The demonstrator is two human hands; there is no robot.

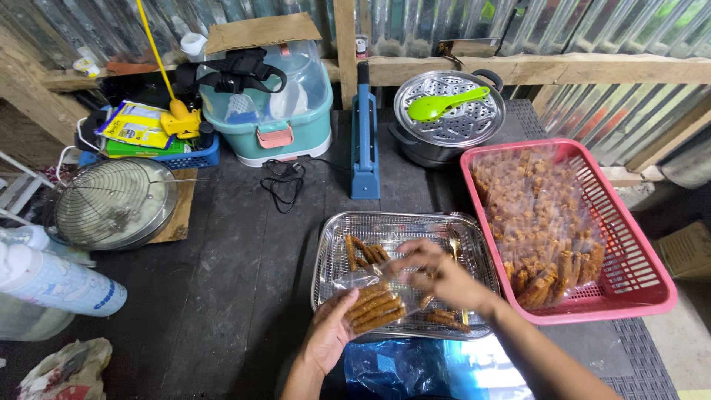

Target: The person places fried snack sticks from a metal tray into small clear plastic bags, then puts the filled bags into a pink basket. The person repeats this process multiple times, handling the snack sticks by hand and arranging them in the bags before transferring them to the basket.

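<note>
Far left on the dark tabletop (222,281): round wire strainer (111,201), blue basket (159,154) of packets behind it, then a teal lidded box (270,111). Centre far: blue upright sealer (364,141), steel steamer pot (448,118) with a green spoon (444,104) on its perforated lid. Near centre: left hand (332,337), palm up, fingers curled under a clear bag of brown fried sticks (374,305), held over the near-left corner of the steel mesh tray (404,222). Right hand (437,274) is pinched together on the bag's open top, just right of it. Loose sticks lie in the tray. Right: pink basket (629,252) full of bagged snacks.
</note>
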